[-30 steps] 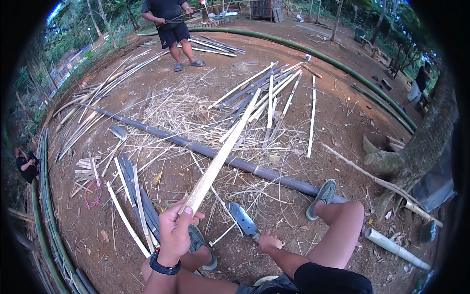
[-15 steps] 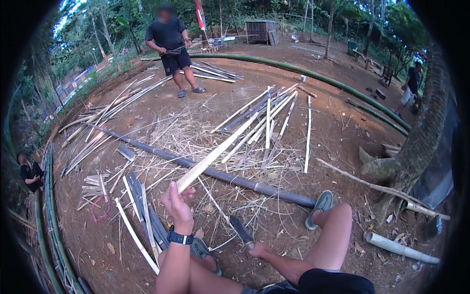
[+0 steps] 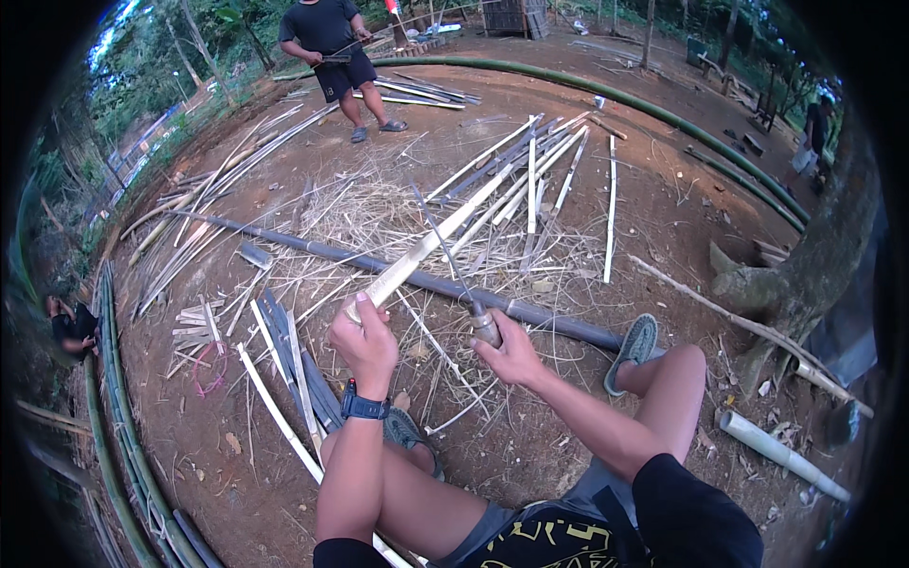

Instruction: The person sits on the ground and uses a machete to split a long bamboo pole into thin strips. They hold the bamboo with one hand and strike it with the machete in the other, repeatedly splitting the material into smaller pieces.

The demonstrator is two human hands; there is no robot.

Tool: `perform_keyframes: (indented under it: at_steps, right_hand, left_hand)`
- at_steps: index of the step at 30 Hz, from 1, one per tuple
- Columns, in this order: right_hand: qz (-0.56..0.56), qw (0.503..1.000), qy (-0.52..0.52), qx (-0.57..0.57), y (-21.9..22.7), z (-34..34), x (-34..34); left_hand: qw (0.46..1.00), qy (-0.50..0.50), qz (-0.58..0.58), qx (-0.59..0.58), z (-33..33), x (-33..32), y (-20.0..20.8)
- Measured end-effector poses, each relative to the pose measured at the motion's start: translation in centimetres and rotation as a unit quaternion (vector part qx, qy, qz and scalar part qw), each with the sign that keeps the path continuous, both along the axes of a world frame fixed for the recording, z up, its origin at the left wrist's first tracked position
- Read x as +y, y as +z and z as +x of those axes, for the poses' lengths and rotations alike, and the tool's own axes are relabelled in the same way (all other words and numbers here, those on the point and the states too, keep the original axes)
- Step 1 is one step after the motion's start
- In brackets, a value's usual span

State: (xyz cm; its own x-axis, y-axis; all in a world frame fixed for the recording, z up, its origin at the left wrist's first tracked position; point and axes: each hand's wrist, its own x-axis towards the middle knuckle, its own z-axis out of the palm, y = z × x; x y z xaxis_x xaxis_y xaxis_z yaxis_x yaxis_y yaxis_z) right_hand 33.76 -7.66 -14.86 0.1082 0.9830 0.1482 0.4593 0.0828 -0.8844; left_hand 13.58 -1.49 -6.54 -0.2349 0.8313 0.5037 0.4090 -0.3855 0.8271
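My left hand, a dark watch on its wrist, is closed round the near end of a long pale bamboo strip. The strip slants up and away to the right. In my right hand is a machete, gripped by its rounded wooden handle. Its thin-looking blade, seen nearly edge-on, points up and to the left and crosses the strip in view; whether they touch I cannot tell. Beneath both lies a dark bamboo pole, set crosswise on the ground over shavings.
Dark and pale split strips lie by my left leg, and more lie beyond the pole. Green bamboo poles line the left side. A tree trunk and a bamboo tube are at right. Another person stands ahead.
My right hand has lifted the machete from low near the ground up beside the bamboo strip. My left hand still holds the strip, its back now turned more upward. The view has tilted down.
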Motion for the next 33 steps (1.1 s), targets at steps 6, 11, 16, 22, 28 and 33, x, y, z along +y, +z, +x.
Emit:
perform_keyframes:
  at_steps: [6, 11, 16, 22, 28, 33]
  right_hand:
    - [0.067, 0.988, 0.103, -0.095, 7.1, 1.5, -0.3]
    - [0.014, 0.993, 0.07, -0.097, 4.7, 4.4, 0.0]
    - [0.012, 0.982, 0.142, -0.126, 6.4, 3.9, -1.3]
    - [-0.016, 0.988, 0.119, -0.1, 5.2, 4.7, 0.6]
    - [0.107, 0.966, 0.185, -0.145, 5.7, 4.0, -0.5]
    - [-0.025, 0.983, 0.126, -0.128, 5.0, 3.8, 1.3]
  left_hand:
    - [0.997, 0.034, 0.019, 0.06, 0.8, -0.3, 0.5]
    - [0.995, -0.005, 0.023, 0.093, 2.3, -1.3, 0.9]
    - [0.997, -0.03, 0.002, 0.072, 2.0, -1.6, -0.4]
    - [0.997, -0.059, -0.008, 0.052, 2.0, -1.5, -1.3]
    - [0.997, -0.061, -0.027, -0.047, 2.2, -2.0, -0.8]
    - [0.998, -0.049, -0.019, -0.018, 2.7, -0.8, -1.9]
